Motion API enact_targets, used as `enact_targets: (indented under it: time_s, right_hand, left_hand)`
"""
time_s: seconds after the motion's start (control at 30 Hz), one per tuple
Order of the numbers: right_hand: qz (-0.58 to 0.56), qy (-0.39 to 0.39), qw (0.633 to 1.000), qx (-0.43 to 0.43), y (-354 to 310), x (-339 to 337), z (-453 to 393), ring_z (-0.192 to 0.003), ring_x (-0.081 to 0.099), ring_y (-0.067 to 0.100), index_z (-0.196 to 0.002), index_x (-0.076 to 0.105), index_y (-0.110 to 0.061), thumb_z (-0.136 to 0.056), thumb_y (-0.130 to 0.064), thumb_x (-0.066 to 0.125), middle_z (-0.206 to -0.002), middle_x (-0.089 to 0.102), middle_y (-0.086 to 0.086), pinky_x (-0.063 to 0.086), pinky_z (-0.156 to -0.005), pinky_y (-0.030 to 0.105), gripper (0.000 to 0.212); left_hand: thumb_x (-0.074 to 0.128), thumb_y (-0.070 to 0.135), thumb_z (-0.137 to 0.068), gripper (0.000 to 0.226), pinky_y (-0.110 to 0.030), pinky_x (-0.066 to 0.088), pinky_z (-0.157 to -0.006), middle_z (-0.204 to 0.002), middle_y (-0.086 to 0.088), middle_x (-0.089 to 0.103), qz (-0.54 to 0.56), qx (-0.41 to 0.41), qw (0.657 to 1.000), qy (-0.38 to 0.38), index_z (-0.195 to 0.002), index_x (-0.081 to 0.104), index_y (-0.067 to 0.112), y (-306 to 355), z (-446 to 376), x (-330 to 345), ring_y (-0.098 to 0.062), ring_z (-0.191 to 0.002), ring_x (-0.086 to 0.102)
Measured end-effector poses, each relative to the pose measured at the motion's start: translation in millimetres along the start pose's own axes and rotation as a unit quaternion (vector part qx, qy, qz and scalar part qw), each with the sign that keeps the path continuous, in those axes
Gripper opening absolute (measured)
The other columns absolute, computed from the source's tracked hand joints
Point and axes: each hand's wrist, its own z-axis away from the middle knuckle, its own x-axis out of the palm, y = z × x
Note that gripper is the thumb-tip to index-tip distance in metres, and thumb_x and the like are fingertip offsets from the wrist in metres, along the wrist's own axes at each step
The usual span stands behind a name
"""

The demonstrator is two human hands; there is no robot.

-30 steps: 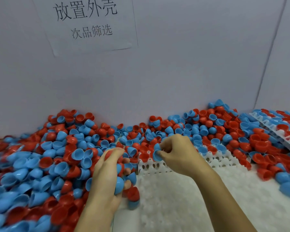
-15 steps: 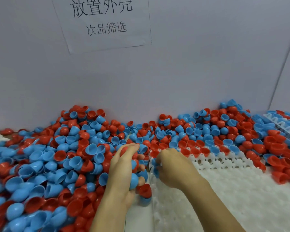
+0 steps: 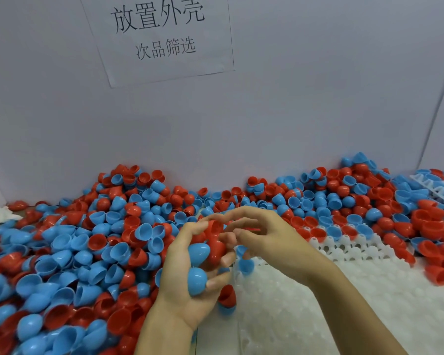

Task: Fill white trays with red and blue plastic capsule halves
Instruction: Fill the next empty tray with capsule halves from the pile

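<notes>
1. We see the left hand (image 3: 190,272) palm-up at the near left corner of the white tray (image 3: 318,303), its fingers (image 3: 217,281) curled round a handful of capsule halves: two blue ones (image 3: 198,280) low in the palm and red ones (image 3: 215,242) above them.
2. We see the right hand (image 3: 272,242) just beside it, its fingers reaching into that handful and touching the red halves; whether they already pinch one we cannot tell.
3. A lone blue half (image 3: 246,266) sits at the tray's left edge, under the right hand.
4. The tray lies on the bench, most of its sockets bare; a few red and blue halves stand along its far row.
5. A loose heap of red and blue halves (image 3: 87,239) covers the bench to the left and behind, against a grey wall bearing a paper sign (image 3: 162,37).
</notes>
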Motion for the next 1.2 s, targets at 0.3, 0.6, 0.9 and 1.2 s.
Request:
enact_targets:
  time_s: [0.3, 0.6, 0.9, 1.2]
  right_hand:
    - [-0.02, 0.04, 0.999, -0.007, 2.4, -7.3, 2.0, -0.095, 0.07, 0.004, -0.098, 0.076, -0.035, -0.088, -0.027, 0.074, -0.099, 0.075, -0.013, 0.057, -0.07, 0.019, 0.013]
    - [-0.223, 0.169, 0.958, 0.066, 4.1, -12.8, -0.5, -0.061, 0.059, 0.018, -0.109, 0.069, -0.016, -0.085, -0.015, 0.076, -0.084, 0.072, 0.013, 0.05, -0.075, 0.038, 0.025]
    - [0.104, 0.226, 0.966, 0.069, 7.1, -29.5, 4.8, -0.063, 0.066, 0.005, -0.115, 0.058, -0.03, -0.088, -0.004, 0.071, -0.086, 0.069, -0.005, 0.051, -0.05, 0.018, 0.04]
    - [0.436, 0.1, 0.892, 0.071, 39.6, 4.0, -1.6, -0.093, 0.064, 0.014, -0.131, 0.052, -0.036, -0.086, -0.002, 0.068, -0.111, 0.067, -0.007, 0.059, -0.079, 0.032, 0.059]
  left_hand:
    - [0.064, 0.028, -0.087, 0.038, -0.016, 0.034, -0.033, -0.081, -0.014, 0.064, -0.156, -0.032, 0.985, -0.07, -0.124, 0.07, 0.022, -3.6, 0.7, 0.4, -0.014, -0.049, 0.049]
    - [0.071, 0.03, -0.079, 0.039, -0.016, 0.028, -0.036, -0.072, -0.009, 0.062, -0.179, 0.065, 0.98, 0.06, -0.117, 0.07, 0.039, -6.2, -6.8, 0.1, -0.014, -0.046, 0.044]
    - [0.063, 0.023, -0.095, 0.013, -0.019, 0.029, -0.035, -0.066, -0.007, 0.06, -0.258, 0.065, 0.952, 0.153, -0.097, 0.076, 0.022, -11.9, -15.9, -7.2, -0.014, -0.047, 0.044]
    - [0.066, 0.036, -0.092, 0.022, -0.017, 0.03, -0.034, -0.067, -0.005, 0.06, -0.168, 0.034, 0.969, 0.178, -0.091, 0.062, 0.014, -10.3, -14.3, 0.4, -0.012, -0.045, 0.048]
